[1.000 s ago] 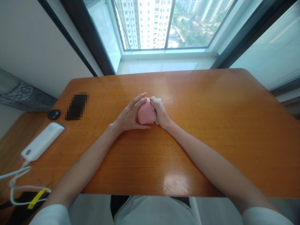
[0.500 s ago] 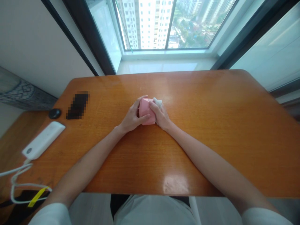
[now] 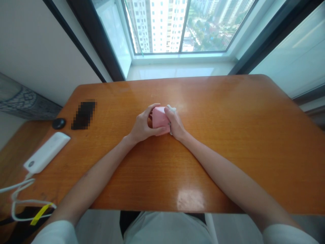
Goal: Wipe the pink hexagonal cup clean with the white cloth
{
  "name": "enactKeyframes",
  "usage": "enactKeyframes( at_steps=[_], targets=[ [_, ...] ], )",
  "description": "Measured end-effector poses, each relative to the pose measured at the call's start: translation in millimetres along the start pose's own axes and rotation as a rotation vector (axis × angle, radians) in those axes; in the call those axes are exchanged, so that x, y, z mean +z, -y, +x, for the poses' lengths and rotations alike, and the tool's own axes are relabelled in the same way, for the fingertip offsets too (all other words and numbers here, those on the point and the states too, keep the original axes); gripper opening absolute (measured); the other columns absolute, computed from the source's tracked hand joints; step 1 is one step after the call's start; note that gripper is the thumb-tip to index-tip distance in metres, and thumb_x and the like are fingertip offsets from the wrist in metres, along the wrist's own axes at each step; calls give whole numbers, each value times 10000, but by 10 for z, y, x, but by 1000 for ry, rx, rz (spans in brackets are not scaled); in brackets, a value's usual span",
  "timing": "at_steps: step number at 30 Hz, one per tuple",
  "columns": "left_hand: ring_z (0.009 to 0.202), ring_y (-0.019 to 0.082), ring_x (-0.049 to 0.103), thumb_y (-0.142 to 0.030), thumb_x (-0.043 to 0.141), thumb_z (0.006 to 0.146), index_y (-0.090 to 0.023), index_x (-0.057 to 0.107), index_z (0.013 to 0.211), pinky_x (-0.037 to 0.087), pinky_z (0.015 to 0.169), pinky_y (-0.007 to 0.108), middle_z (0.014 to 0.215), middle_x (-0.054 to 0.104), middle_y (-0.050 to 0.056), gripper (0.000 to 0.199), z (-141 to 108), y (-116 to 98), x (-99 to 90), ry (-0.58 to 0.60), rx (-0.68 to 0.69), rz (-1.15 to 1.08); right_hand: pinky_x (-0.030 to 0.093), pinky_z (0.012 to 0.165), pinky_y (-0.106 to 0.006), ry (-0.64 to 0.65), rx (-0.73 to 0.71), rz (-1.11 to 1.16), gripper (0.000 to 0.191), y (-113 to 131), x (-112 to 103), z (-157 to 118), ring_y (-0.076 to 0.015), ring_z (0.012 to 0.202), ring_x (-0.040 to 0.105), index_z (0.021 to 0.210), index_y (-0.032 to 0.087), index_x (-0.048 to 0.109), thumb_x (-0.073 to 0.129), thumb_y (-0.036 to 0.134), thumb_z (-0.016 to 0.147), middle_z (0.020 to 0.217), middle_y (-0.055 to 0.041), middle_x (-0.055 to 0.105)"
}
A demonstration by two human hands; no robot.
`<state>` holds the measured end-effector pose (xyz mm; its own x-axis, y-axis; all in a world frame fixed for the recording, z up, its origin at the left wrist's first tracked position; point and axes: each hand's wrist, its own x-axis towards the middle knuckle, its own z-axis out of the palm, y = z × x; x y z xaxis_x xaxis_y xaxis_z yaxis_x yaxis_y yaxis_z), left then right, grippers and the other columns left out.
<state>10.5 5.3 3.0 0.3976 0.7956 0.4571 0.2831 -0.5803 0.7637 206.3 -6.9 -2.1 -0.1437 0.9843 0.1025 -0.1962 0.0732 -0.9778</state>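
One pink box point(image 3: 158, 117) is near the middle of the brown table point(image 3: 162, 169). Your left hand point(image 3: 141, 124) holds it, curled around the left side with the thumb along the near side. Your right hand point(image 3: 178, 126) grips a white thing point(image 3: 172, 108) — maybe a cloth, mostly hidden — against the box's right side, with your thumb on top.

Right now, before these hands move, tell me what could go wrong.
The pink boxlike object could slip: the left hand spans it with a gap at the palm, and white cloth-like material bunched at the right hand may weaken that grip.

The white cable loops close to the left forearm, so a sweep of that arm might snag it and drag the white oblong device.
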Motion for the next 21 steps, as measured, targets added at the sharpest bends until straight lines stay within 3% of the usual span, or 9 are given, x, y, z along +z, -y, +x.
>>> enactKeyframes(
  at_steps=[2, 5, 8, 11, 13, 17, 21],
  targets=[
    [1175, 323, 830, -834, 865, 925, -191, 688, 1538, 703, 998, 430, 1389, 833, 150, 906, 0, 16, 52, 16, -81, -114, 484, 718, -340, -31, -62, 0, 567, -4, -7, -12, -170, 753, 534, 956, 266, 719, 757, 830, 996, 814, 23, 589],
    [1285, 347, 808, -834, 836, 965, -208, 631, 1625, 698, 1073, 467, 1521, 782, 180, 932, -9, 85, 83, 27, -68, -151, 491, 728, -339, -39, -90, -4, 545, 7, -6, -20, -167, 764, 541, 957, 258, 727, 763, 800, 1006, 827, 22, 606],
    [1554, 420, 684, -879, 903, 879, -302, 457, 1797, 632, 1260, 585, 1796, 573, 209, 1172, -14, 166, 27, 29, 102, -46, 483, 725, -335, -27, -68, -2, 563, 22, -1, -14, -168, 777, 543, 939, 257, 710, 760, 815, 994, 842, 18, 611],
    [1731, 476, 509, -875, 1027, 716, -382, 391, 1843, 512, 1398, 684, 1895, 439, 193, 1385, -6, 205, -74, 103, 284, 133, 462, 711, -328, -36, -49, 6, 577, 28, 1, 1, -167, 766, 511, 892, 267, 673, 749, 830, 989, 820, 24, 578],
    [1719, 465, 530, -812, 1055, 734, -387, 405, 1837, 511, 1404, 681, 1866, 478, 192, 1348, 1, 190, -124, 120, 341, 199, 454, 709, -327, -30, -48, 9, 572, 25, 4, 11, -169, 769, 506, 878, 270, 664, 750, 824, 996, 814, 24, 571],
    [1593, 427, 658, -690, 1095, 743, -320, 518, 1752, 577, 1350, 617, 1712, 635, 188, 1220, 9, 88, -123, 44, 365, 196, 464, 727, -329, -46, -78, 20, 560, 18, 13, 18, -177, 798, 534, 904, 271, 686, 762, 818, 997, 860, 11, 610],
    [1377, 382, 782, -717, 1067, 744, -261, 618, 1639, 679, 1172, 527, 1566, 746, 164, 1100, 8, 13, -37, 4, 160, 67, 482, 718, -339, -32, -60, 4, 590, 40, 21, -13, -195, 805, 562, 940, 272, 698, 753, 858, 977, 875, -2, 634]
  ],
)
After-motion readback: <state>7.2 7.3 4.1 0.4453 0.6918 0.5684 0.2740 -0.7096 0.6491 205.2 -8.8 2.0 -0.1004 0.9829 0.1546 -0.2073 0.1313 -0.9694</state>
